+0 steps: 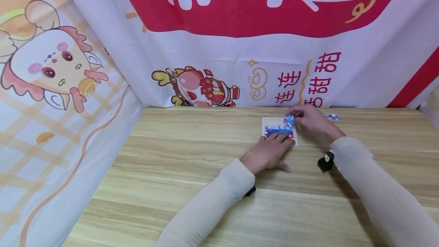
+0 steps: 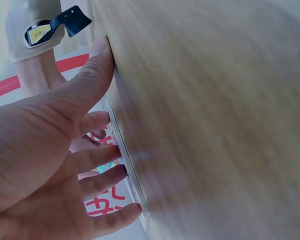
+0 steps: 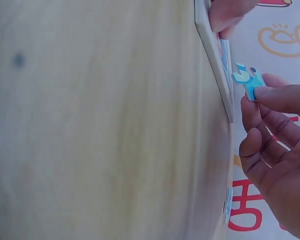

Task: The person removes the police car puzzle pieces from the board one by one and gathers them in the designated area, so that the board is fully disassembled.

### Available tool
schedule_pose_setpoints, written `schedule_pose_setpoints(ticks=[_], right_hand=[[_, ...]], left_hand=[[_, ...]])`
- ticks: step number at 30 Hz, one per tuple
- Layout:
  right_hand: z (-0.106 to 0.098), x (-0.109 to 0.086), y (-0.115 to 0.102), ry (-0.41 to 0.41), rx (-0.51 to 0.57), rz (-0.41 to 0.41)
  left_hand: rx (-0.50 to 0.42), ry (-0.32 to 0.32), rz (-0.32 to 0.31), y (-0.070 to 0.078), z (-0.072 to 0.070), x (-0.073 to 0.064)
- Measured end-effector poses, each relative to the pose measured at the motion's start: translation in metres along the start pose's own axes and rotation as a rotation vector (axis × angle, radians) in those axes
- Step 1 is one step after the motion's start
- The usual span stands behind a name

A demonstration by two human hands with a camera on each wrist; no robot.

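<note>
A small square jigsaw puzzle in a white frame [image 1: 265, 120] lies near the table's back edge, with a blue cartoon vehicle picture [image 1: 274, 129] partly filled in. My left hand [image 1: 269, 153] rests over its near side, fingers spread and fingertips on the puzzle; the thumb lies out on the table. Between thumb and fingers my right hand [image 1: 310, 121] pinches a light-blue puzzle piece [image 3: 254, 86], held just above the frame's far right corner. In the right wrist view the piece stands tilted, its knobbed end toward the puzzle. The left fingers hide part of the picture.
Another loose puzzle piece [image 1: 332, 116] lies right of the frame near the back edge. The wood-grain table [image 1: 164, 163] stretches left and toward me. A printed cloth [image 1: 212, 45] hangs right behind the table. A black wrist device [image 1: 326, 162] sits at my right cuff.
</note>
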State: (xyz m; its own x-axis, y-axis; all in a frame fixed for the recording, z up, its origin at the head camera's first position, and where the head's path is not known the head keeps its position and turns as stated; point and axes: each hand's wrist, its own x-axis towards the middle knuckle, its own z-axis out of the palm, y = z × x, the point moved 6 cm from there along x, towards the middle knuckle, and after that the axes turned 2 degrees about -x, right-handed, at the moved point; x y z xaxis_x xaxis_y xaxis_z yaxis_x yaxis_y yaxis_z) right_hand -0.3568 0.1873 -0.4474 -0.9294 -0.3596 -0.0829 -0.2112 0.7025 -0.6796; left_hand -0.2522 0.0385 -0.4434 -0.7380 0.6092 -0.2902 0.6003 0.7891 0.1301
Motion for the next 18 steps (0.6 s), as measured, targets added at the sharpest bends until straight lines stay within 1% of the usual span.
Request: schedule_pose_setpoints(ticks=[4, 7, 13, 18], right_hand=[[-0.005, -0.002, 0.005, 0.019, 0.015, 0.034], [-0.009, -0.003, 0.008, 0.025, 0.014, 0.045], [-0.019, -0.010, 0.011, 0.022, 0.014, 0.035], [-0.032, -0.015, 0.018, 0.043, 0.010, 0.039]], left_hand=[[-0.007, -0.001, 0.001, 0.000, -0.001, -0.001], [-0.003, -0.002, -0.001, 0.000, -0.001, -0.001], [0.005, -0.009, -0.009, 0.001, -0.001, 0.000], [0.004, -0.010, -0.009, 0.001, -0.001, -0.001]])
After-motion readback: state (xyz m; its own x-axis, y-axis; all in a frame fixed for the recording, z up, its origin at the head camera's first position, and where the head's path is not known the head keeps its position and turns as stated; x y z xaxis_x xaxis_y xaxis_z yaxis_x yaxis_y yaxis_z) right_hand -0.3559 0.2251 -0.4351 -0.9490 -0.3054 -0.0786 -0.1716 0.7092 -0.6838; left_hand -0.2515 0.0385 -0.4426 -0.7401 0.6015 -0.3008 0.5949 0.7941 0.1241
